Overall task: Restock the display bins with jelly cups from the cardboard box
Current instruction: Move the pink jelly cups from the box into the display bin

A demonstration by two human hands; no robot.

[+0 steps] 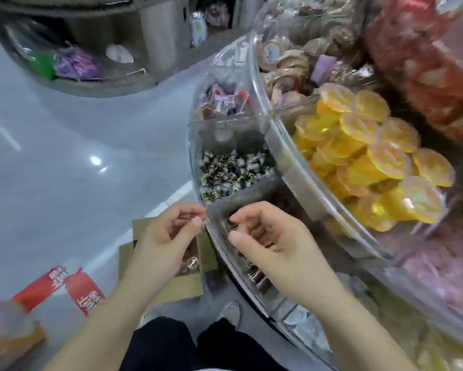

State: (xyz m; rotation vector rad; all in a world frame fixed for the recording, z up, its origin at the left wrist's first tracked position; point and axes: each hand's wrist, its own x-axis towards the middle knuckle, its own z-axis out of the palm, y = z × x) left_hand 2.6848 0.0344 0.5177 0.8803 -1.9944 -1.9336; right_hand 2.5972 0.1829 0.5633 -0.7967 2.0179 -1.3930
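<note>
Both curled hands, left [162, 236] and right [265, 234], hover above the cardboard box [182, 285]; contents unclear.

Motion blur smears the bin contents; the left hand [168, 236] hides most of the cardboard box [176, 285], perhaps holding cups.

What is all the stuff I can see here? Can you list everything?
yellow jelly cups: many, yellow-orange, upper clear bin on the right
brown cups: many, brown, upper bin behind the yellow ones
pink cups: many, blurred, bin at lower right
wrapped sweets: many, black and silver, lower clear bin
mixed sweets: several, purple, white and red, lower bin farther back
cardboard box: one, brown, open, on the floor below the hands
red packets: two, red with white print, floor at left
left hand: fingers curled, above the box
right hand: fingers curled, over the nearest lower bin
</note>
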